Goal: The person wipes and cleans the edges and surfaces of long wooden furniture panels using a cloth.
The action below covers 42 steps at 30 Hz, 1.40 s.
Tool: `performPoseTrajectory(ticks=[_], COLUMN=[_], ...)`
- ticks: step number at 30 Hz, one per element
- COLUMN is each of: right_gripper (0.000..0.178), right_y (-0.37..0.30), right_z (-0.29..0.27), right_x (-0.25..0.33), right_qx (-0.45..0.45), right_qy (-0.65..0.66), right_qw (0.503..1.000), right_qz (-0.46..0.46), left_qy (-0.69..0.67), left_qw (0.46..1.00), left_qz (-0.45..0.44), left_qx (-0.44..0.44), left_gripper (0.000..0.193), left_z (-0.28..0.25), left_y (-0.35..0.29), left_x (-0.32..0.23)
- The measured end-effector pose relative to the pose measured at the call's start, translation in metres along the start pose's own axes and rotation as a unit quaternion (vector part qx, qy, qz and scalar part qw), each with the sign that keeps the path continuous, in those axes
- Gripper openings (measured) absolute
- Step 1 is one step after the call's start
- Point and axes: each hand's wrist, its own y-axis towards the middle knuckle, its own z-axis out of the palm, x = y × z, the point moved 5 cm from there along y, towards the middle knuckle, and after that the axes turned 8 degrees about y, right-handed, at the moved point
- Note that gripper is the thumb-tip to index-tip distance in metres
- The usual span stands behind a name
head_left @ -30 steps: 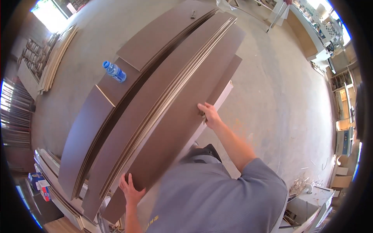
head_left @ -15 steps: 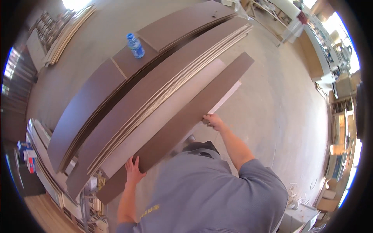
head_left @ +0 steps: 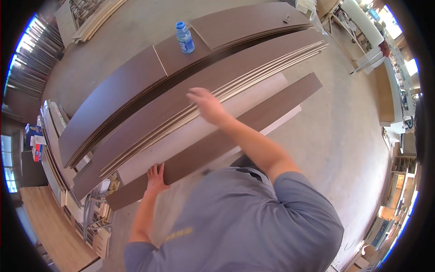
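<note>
A long brown board lies slantwise just in front of me. My left hand rests on its near edge toward the left end, fingers spread flat over the brown face. My right hand is off that board, in the air over the front edge of a stack of long brown panels. Its fingers look stretched out, though somewhat blurred, and nothing shows in them. Between the stack and the board runs a pale, whitish board surface. Another pale strip shows under the board's near side.
Behind stands a second stack of brown panels, with a blue-labelled plastic bottle and a small object on top. Boxes and leaning boards are at left, above a wooden surface. A workbench stands right.
My right hand has let go of the board's near edge and moved left and forward over the panel stack. The left hand stays on the board. The whole view has shifted.
</note>
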Motion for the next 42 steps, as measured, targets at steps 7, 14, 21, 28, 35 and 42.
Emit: performPoseTrajectory(ticks=[7, 14, 21, 28, 35, 42], right_gripper=[0.054, 0.085, 0.077, 0.072, 0.072, 0.058], right_y=[0.064, 0.072, 0.005, 0.006, 0.052, 0.112], right_z=[0.111, -0.142, -0.510, -0.431, -0.158, -0.286], right_x=[-0.063, -0.221, -0.507, -0.455, -0.207, -0.283], right_qx=[0.134, 0.133, 0.125, 0.200, 0.241, 0.277], right_qy=[-0.142, -0.187, -0.417, -0.463, -0.037, 0.033], right_qw=[0.977, 0.973, 0.884, 0.860, 0.970, 0.960], right_qz=[-0.088, 0.022, 0.168, 0.068, -0.003, -0.034], left_qy=[-0.112, -0.143, -0.067, -0.267, -0.526, -0.127], left_qw=[0.965, 0.896, 0.951, 0.920, 0.774, 0.950], left_qz=[-0.022, -0.171, -0.141, 0.087, 0.008, -0.157], left_qx=[-0.234, -0.384, -0.266, -0.272, -0.353, -0.239], left_gripper=[0.090, 0.080, 0.093, 0.092, 0.069, 0.072], left_z=[-0.149, -0.242, -0.311, -0.330, -0.286, -0.293], left_y=[0.087, 0.212, 0.402, 0.469, 0.369, 0.383], left_x=[-0.150, -0.189, -0.378, -0.496, -0.369, -0.377])
